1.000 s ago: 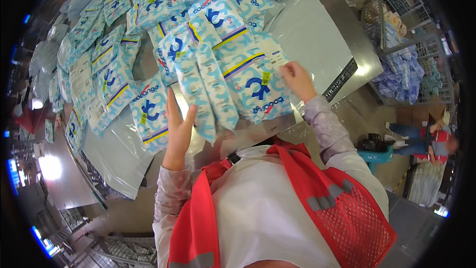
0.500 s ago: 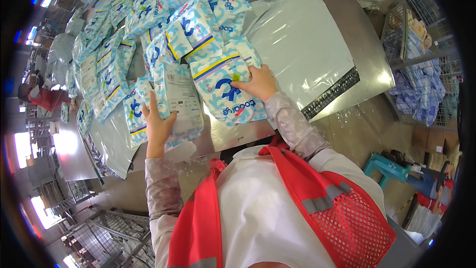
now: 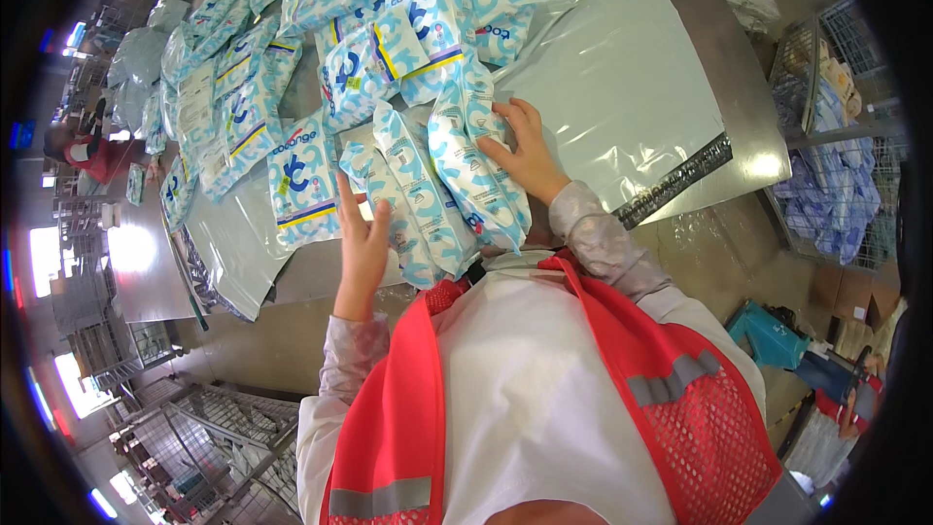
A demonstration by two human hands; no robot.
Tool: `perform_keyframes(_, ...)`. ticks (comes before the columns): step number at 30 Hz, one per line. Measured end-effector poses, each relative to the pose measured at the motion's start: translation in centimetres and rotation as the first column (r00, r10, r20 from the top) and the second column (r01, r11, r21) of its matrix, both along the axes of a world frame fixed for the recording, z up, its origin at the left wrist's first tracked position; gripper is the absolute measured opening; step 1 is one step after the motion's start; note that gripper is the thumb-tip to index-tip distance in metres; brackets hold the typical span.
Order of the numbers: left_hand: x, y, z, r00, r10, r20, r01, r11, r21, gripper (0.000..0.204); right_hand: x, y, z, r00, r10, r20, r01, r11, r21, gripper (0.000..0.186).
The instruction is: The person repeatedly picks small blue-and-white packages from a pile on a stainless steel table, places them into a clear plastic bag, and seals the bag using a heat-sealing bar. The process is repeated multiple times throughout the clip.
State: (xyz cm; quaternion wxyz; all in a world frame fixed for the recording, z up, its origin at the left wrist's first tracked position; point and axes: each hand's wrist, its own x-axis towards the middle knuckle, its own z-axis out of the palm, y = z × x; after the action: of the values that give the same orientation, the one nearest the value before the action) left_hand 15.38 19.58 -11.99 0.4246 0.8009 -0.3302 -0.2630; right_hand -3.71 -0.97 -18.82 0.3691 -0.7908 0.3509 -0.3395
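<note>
My left hand [image 3: 362, 233], fingers extended and apart, is at the left side of several white and light-blue patterned packs stood on edge [image 3: 418, 214], at the near table edge. My right hand [image 3: 525, 156] grips the rightmost of them [image 3: 471, 194] with curled fingers and thumb. Left of these, a pack [image 3: 296, 180] with a blue logo and yellow stripe lies face up. Similar packs [image 3: 345, 78] are piled beyond. Where my left fingertips meet the packs is hard to make out.
Large grey poly bags [image 3: 622, 87] lie right and left on the steel table [image 3: 748, 136]. Wire cages with fabric [image 3: 826, 190] stand at right. One person in red [image 3: 87, 156] is at far left, another [image 3: 846, 399] at lower right, beside a teal trolley [image 3: 768, 331].
The front packs have been tipped onto their edges and gathered between my hands. My right hand has moved slightly up as they turned; my left hand has shifted right.
</note>
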Motion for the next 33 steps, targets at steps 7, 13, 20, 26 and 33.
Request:
perform_keyframes(7,6.9,-4.9,-0.5,0.683,-0.12,0.721,0.38,0.901,-0.209,0.049,-0.5,3.6,1.9,0.932,0.126,0.341,-0.307,0.773,0.555,0.079)
perform_keyframes(13,1.5,-11.1,2.5,0.435,-0.56,0.705,0.814,0.579,-0.043,0.047,0.0,3.0,0.2,0.903,0.156,0.401,-0.41,0.593,0.693,0.056)
perform_keyframes(20,1.3,-12.0,1.2,0.49,-0.582,0.649,0.79,0.611,-0.049,0.025,9.6,-9.2,0.9,0.955,-0.241,0.17,0.114,0.834,0.54,0.052)
perform_keyframes(26,1.4,-12.0,0.4,0.538,-0.543,0.645,0.758,0.646,-0.089,0.028,11.4,-12.1,5.3,0.973,-0.206,0.105,0.194,0.974,0.119,0.045)
perform_keyframes(33,2.7,-12.1,0.5,0.707,-0.453,0.542,0.678,0.652,-0.339,0.022,0.1,-0.1,8.1,0.93,0.023,-0.368,0.054,0.979,0.199,0.031)
